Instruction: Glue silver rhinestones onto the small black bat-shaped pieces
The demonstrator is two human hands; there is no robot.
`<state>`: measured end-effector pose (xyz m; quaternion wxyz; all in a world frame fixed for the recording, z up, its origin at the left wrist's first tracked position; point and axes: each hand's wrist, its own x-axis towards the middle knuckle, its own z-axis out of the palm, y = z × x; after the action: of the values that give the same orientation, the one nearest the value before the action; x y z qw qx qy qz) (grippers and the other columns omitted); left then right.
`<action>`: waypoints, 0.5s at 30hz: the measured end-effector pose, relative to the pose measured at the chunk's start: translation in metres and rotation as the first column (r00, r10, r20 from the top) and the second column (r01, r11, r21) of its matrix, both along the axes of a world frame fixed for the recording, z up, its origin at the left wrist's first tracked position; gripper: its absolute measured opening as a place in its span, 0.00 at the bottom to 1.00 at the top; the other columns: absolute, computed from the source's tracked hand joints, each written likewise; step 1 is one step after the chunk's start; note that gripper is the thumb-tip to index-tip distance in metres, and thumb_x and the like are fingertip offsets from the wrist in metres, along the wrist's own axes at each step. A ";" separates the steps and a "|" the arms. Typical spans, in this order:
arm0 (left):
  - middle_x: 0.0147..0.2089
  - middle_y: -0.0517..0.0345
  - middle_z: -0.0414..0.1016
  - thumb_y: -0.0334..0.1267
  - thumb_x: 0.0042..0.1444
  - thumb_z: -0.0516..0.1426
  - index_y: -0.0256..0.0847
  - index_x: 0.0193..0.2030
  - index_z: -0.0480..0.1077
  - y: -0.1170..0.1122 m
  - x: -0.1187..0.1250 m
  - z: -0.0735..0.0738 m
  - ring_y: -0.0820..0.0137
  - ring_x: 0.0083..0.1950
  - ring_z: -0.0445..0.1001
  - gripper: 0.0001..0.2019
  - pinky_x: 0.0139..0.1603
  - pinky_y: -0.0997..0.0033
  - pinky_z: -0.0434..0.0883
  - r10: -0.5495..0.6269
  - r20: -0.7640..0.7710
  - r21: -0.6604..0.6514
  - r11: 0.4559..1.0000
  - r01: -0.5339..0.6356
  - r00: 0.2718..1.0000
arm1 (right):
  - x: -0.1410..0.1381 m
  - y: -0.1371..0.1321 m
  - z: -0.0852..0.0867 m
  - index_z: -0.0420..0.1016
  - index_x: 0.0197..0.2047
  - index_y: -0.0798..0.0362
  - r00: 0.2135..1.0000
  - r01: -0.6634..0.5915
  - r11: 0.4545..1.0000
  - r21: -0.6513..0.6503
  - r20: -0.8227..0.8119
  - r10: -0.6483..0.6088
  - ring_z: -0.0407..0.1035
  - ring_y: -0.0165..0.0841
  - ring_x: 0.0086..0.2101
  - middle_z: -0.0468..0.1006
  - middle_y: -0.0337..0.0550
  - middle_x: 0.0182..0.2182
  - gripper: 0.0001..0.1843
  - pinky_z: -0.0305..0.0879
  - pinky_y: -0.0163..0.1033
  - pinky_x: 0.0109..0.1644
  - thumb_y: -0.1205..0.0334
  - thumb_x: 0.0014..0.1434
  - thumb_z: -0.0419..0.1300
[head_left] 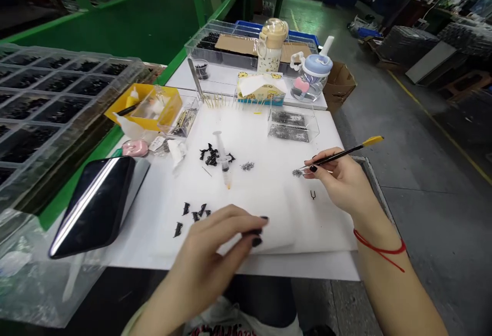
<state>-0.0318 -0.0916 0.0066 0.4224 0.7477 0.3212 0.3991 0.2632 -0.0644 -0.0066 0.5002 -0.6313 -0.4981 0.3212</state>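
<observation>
My left hand pinches a small black part between thumb and fingertips above the front of the white work sheet. With my right hand I hold a slim black pen-like tool with a yellow flag-like end. Its pointed tip reaches a little heap of tiny dark pieces. A similar heap of tiny pieces lies further left. Beside that, a clear syringe rests across a cluster of black parts. Several more black parts lie left of my left hand. A small U-shaped fork is below my right hand.
A dark phone leans at the left. Behind it stand a yellow bin and compartment trays. A clear box with grey blocks, a tissue box, a beige bottle and a blue-lidded cup stand at the back.
</observation>
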 end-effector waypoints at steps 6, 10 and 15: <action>0.36 0.62 0.85 0.20 0.58 0.63 0.45 0.41 0.81 0.006 0.044 -0.004 0.72 0.36 0.85 0.14 0.39 0.83 0.80 -0.062 0.157 -0.408 0.905 0.122 0.986 | -0.009 -0.020 -0.014 0.72 0.43 0.49 0.988 0.040 0.999 -0.002 0.147 -0.039 0.85 0.39 0.32 0.84 0.45 0.36 0.07 0.81 0.42 0.33 0.57 0.69 0.65; 0.38 0.62 0.84 0.23 0.62 0.63 0.48 0.46 0.79 0.009 0.043 -0.014 0.70 0.37 0.86 0.13 0.39 0.79 0.83 -0.087 0.142 -0.478 0.866 0.145 0.986 | -0.014 -0.032 -0.010 0.74 0.43 0.47 0.966 -0.010 1.000 0.004 0.260 0.008 0.82 0.36 0.34 0.82 0.46 0.42 0.05 0.78 0.41 0.32 0.68 0.67 0.63; 0.43 0.56 0.85 0.21 0.64 0.62 0.48 0.53 0.76 0.013 0.040 -0.017 0.71 0.38 0.86 0.18 0.41 0.82 0.82 -0.247 0.084 -0.339 0.904 0.261 0.965 | -0.019 -0.037 -0.002 0.72 0.46 0.45 0.902 -0.101 0.995 0.013 0.424 0.086 0.80 0.30 0.34 0.82 0.41 0.45 0.13 0.78 0.38 0.36 0.76 0.67 0.60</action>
<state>0.0080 -0.0791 -0.0099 0.6021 0.6889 0.2780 0.2925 0.2442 -0.1018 -0.0083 0.3754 -0.6525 -0.6298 0.1916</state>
